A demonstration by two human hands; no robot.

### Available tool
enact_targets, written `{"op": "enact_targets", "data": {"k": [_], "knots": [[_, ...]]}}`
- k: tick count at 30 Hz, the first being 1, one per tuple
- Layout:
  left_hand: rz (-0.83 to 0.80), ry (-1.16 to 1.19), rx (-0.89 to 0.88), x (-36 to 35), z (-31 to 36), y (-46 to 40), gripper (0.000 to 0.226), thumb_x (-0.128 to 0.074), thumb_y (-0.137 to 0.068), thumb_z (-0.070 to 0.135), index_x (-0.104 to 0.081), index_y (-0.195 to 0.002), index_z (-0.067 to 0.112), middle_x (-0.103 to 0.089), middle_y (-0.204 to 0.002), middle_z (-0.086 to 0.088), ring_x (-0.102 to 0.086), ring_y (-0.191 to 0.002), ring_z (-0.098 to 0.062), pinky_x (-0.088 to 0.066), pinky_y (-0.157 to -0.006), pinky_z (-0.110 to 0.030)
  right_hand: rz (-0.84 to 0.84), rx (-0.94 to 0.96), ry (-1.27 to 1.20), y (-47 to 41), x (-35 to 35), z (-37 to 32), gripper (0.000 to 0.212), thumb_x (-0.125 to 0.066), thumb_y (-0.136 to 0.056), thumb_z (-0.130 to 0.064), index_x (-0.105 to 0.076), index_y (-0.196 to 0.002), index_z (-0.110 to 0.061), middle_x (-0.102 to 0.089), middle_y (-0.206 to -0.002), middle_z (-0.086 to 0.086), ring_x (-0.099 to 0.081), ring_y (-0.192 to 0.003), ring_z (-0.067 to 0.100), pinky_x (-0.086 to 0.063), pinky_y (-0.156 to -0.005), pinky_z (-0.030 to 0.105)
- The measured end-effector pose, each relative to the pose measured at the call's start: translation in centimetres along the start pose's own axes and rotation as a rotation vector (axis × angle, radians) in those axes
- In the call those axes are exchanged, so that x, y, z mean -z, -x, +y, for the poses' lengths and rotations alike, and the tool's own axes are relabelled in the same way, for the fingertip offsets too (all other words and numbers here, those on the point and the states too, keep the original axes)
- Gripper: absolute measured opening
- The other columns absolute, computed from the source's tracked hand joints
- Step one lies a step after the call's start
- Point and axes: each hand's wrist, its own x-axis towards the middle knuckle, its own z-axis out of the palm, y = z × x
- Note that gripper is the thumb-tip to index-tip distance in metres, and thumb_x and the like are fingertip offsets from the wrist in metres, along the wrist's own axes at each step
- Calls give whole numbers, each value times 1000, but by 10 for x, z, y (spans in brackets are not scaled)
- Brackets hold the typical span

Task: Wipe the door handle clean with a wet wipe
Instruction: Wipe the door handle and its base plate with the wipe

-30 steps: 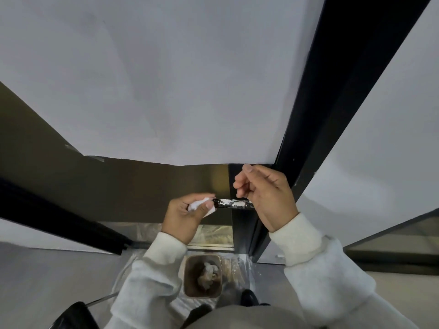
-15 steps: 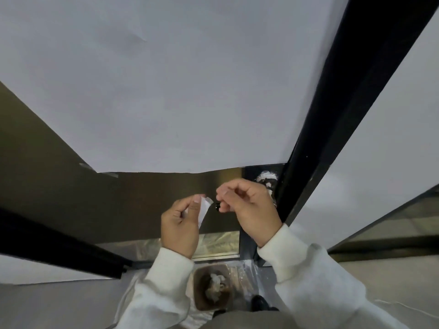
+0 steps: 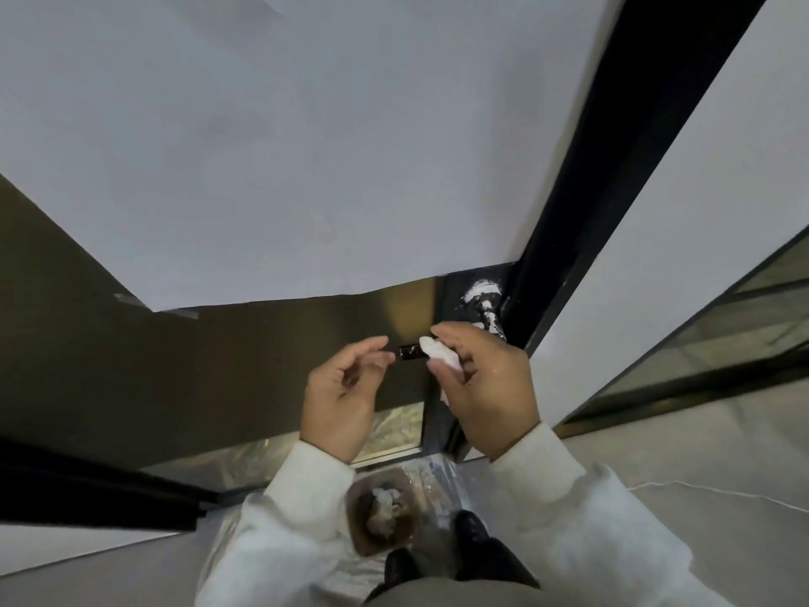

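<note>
A: Where is the door handle (image 3: pixel 411 352)?
B: It is a black lever sticking out of the dark door edge; its free end shows between the two hands, and its base (image 3: pixel 481 300), up and to the right of that end, carries white smears.

A: And the wet wipe (image 3: pixel 440 354)?
B: Bunched in the right hand (image 3: pixel 486 378), whose fingers and thumb curl round it. The wad sits against the handle just right of the bare black tip.

A: The left hand (image 3: pixel 346 387)?
B: Its grip holds nothing. The fingers are loosely curled, fingertips just beside the handle's free end; whether they touch it I cannot tell.

A: Anything below the handle?
B: A brown bin (image 3: pixel 383 514) on the floor with crumpled white wipes inside, standing on clear plastic sheeting (image 3: pixel 433 475), next to the person's black shoes (image 3: pixel 470 525).
</note>
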Motion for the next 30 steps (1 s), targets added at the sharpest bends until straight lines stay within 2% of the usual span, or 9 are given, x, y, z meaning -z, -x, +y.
{"op": "enact_targets", "data": {"k": [3, 7, 12, 14, 16, 18, 21, 26, 30], "knots": [[-34, -37, 80, 4, -12, -19, 30, -57, -96, 0, -70, -114, 19, -76, -103, -1, -71, -98, -5, -51, -92, -19, 72, 231, 200, -12, -4, 3, 19, -73, -85, -1, -77, -100, -11, -76, -94, 3, -65, -88, 23, -52, -78, 35], [-80, 163, 263, -3, -21, -32, 41, -43, -94, -14, -68, -121, 6, -74, -104, -10, -69, -94, -18, -55, -78, -21, -77, 379, 424, -14, -43, 9, 13, -72, -80, -1, -76, -90, -9, -76, -102, 3, -55, -86, 29, -51, -71, 40], [-98, 183, 257, -5, -18, -36, 48, -39, -90, -18, -75, -102, 11, -76, -104, -15, -70, -104, -26, -54, -96, -34, -159, 353, 418, 13, -61, 17, 29, -47, -89, -3, -67, -109, 1, -62, -120, 15, -56, -96, 34, -57, -69, 43], [-126, 111, 245, -3, -17, -39, 48, -40, -90, -17, -77, -99, 13, -77, -103, -11, -71, -105, -24, -52, -101, -39, -151, 337, 405, 21, -61, 21, 29, -44, -93, -10, -64, -112, -1, -56, -122, 11, -59, -100, 33, -59, -67, 44], [-183, -7, 198, -2, -13, -41, 50, -42, -89, -16, -78, -102, 16, -78, -105, -4, -70, -108, -16, -50, -105, -37, -140, 233, 326, 31, -58, 25, 26, -46, -98, -18, -64, -114, -8, -58, -118, 3, -61, -102, 25, -58, -76, 43], [-244, -150, 123, -3, -7, -41, 49, -47, -89, -12, -78, -105, 23, -77, -106, 7, -68, -108, -6, -49, -104, -32, -97, 155, 269, 33, -48, 24, 23, -52, -99, -18, -69, -111, -8, -63, -111, 3, -59, -101, 14, -55, -85, 33], [-315, -333, 2, -6, 1, -40, 39, -60, -89, 0, -78, -106, 30, -77, -100, 17, -69, -99, 1, -52, -96, -27, 35, 110, 256, 20, -39, 20, 16, -58, -96, -5, -69, -106, 0, -61, -103, 7, -52, -97, 1, -43, -86, 11], [-368, -446, -76, -8, 8, -43, 32, -66, -91, 9, -76, -110, 34, -76, -100, 22, -69, -98, 2, -55, -96, -32, -86, 185, 358, 9, -46, 18, 35, -43, -92, -4, -69, -113, 6, -64, -109, 16, -47, -103, 27, -44, -93, 30], [-360, -593, -82, -6, 1, -49, 27, -71, -88, 20, -76, -107, 39, -75, -97, 24, -69, -99, -3, -52, -102, -38, -52, 141, 386, 16, -36, 26, 33, -70, -84, 5, -68, -117, 1, -62, -110, 13, -47, -108, 22, -46, -94, 26]]}}
